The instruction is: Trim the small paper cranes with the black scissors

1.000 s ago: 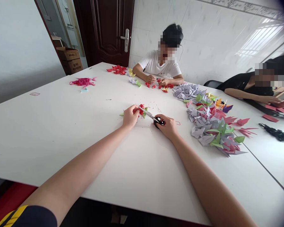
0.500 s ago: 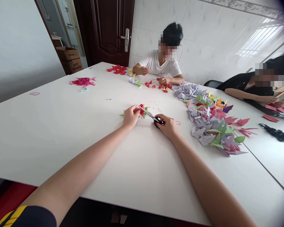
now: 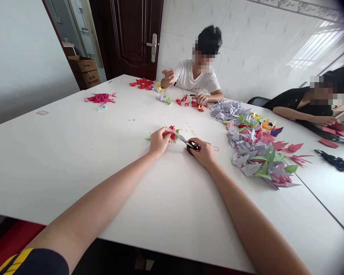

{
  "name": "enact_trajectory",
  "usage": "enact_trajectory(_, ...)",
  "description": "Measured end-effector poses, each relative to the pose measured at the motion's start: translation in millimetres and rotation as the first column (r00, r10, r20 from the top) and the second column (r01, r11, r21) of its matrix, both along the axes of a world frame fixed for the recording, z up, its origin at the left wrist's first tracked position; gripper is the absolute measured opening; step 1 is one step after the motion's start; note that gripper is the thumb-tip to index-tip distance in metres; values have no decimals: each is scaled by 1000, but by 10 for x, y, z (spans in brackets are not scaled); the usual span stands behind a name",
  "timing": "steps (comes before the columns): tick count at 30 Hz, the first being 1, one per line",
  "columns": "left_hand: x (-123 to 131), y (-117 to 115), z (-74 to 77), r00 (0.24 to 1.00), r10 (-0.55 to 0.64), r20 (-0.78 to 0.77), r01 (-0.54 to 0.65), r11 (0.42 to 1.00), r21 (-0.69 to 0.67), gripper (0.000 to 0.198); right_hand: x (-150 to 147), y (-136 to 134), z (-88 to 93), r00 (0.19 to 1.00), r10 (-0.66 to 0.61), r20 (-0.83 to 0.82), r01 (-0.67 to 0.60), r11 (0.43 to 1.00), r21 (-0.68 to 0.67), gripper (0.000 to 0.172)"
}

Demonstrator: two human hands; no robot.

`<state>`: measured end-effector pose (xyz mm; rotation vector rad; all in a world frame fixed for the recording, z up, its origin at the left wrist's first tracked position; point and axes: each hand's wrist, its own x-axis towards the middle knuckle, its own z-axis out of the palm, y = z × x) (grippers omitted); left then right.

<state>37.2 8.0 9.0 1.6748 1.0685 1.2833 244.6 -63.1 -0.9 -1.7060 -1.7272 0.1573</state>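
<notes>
My left hand (image 3: 159, 140) is closed, its fingertips pinching a piece of red folded paper (image 3: 172, 132). Green pointed paper tips (image 3: 177, 134) show beside the red piece, and another green tip pokes out to the left of the hand. In my right hand (image 3: 203, 152) are scissors (image 3: 182, 139) with black handles, its fingers around the loops. The blades point up and left across the red paper, close to my left fingertips. Tiny red scraps (image 3: 189, 130) lie scattered just beyond the blades. My left fingers partly hide the paper.
A large heap of folded paper cranes (image 3: 246, 152) lies to the right on the white table (image 3: 103, 183). Pink-red cord (image 3: 101, 98) sits at the far left, black cord (image 3: 334, 160) at right. Across the table one person handles red cranes (image 3: 196, 104); another works at far right.
My hands, the scissors and the red paper hold almost the same place. The person across has raised one hand away from the other, and a dark thin tool now shows there.
</notes>
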Motion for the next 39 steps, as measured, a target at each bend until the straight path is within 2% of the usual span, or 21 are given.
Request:
enact_trajectory(21, 1, -20, 19, 1000, -17, 1, 17, 1000, -19, 10, -12, -12, 23, 1000, -2, 1, 2, 1000, -21, 34)
enact_trajectory(31, 1, -25, 34, 996, -36, -82, 35, 999, -13, 11, -4, 2, 4, 1000, -12, 6, 13, 1000, -14, 33)
enact_trajectory(39, 7, -28, 34, 998, -38, -58, 36, 999, -30, 12, 11, 8, -11, 1000, -4, 8, 4, 1000, -5, 34)
